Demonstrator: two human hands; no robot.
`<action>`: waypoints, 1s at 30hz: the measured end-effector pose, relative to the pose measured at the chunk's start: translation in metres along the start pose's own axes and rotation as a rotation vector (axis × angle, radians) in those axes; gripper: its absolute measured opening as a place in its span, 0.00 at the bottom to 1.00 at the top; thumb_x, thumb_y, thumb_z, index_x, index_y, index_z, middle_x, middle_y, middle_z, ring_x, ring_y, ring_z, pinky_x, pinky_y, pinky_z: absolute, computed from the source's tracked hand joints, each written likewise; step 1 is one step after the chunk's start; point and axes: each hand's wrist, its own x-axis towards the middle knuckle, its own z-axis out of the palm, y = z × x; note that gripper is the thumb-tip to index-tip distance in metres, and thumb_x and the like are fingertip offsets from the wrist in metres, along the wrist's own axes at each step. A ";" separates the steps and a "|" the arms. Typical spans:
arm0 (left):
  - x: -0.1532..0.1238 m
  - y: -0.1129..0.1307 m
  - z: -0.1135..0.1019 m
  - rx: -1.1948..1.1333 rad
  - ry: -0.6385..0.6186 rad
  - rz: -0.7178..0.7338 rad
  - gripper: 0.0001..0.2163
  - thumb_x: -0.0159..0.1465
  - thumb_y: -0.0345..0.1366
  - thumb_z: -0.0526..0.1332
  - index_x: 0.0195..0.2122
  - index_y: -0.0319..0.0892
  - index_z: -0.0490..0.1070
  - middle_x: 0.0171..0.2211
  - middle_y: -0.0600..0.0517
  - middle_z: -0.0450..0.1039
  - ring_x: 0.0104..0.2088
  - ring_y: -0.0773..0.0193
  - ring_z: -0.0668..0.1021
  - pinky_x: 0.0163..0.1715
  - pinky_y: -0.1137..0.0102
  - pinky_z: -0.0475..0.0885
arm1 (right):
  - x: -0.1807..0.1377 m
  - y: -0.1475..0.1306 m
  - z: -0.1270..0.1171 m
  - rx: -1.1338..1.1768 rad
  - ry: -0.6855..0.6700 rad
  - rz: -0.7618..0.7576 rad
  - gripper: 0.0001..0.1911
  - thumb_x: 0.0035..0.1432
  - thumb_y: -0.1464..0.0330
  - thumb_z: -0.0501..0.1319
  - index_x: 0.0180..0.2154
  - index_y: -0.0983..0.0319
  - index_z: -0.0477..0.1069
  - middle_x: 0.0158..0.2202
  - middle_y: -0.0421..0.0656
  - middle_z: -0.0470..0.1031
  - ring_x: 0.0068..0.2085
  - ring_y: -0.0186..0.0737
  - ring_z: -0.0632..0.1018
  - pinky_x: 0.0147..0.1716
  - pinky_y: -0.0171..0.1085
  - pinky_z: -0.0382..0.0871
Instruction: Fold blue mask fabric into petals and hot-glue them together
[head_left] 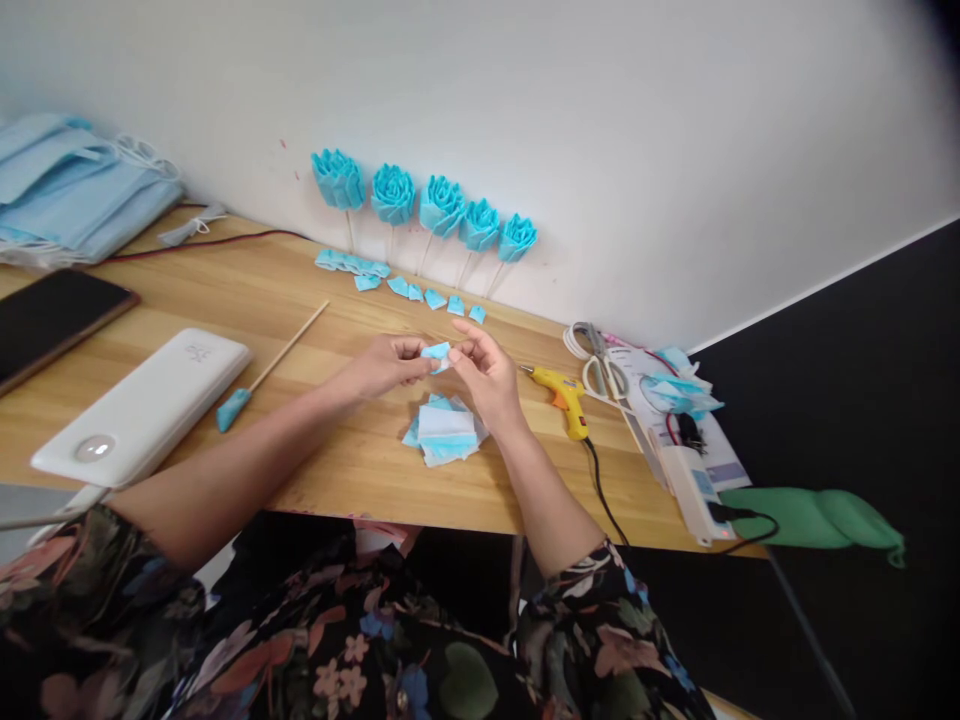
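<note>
Between my two hands is a small blue and white piece of mask fabric (436,353), partly folded. My left hand (397,362) pinches its left side. The thumb of my right hand (480,368) presses on its right side, with the other fingers curved and raised behind. Just below lies a loose pile of cut blue and white fabric pieces (447,430) on the wooden table. Folded blue petals (435,299) sit in a row beyond my hands. To the left rests a wooden stick (289,345) with a blue bud (234,409) on its end.
Several blue fabric roses (442,206) on sticks lean against the wall. A yellow glue gun (561,397), scissors (600,365) and a power strip (691,492) are at right. At left are a white power bank (150,400), a phone (56,322) and stacked blue masks (75,190).
</note>
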 end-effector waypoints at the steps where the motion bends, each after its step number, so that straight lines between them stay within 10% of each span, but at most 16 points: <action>1: 0.000 0.000 0.000 -0.003 0.008 -0.003 0.15 0.52 0.44 0.66 0.20 0.41 0.64 0.17 0.58 0.60 0.20 0.73 0.62 0.22 0.74 0.56 | 0.000 -0.001 0.000 -0.003 0.007 -0.005 0.22 0.55 0.60 0.65 0.53 0.54 0.71 0.31 0.37 0.73 0.34 0.35 0.73 0.39 0.38 0.71; 21: -0.002 0.007 -0.004 -0.066 0.202 -0.021 0.14 0.52 0.45 0.67 0.24 0.40 0.69 0.19 0.58 0.63 0.21 0.72 0.63 0.24 0.73 0.59 | 0.002 -0.006 -0.008 -0.011 0.024 0.004 0.23 0.61 0.56 0.60 0.55 0.55 0.69 0.41 0.44 0.78 0.46 0.41 0.77 0.49 0.43 0.70; 30: -0.002 0.005 -0.002 -0.076 0.181 0.020 0.11 0.55 0.43 0.66 0.28 0.39 0.72 0.21 0.57 0.65 0.22 0.72 0.64 0.24 0.74 0.60 | 0.001 -0.005 -0.001 -0.012 -0.003 -0.012 0.21 0.55 0.65 0.63 0.51 0.57 0.72 0.32 0.37 0.74 0.34 0.33 0.74 0.40 0.37 0.70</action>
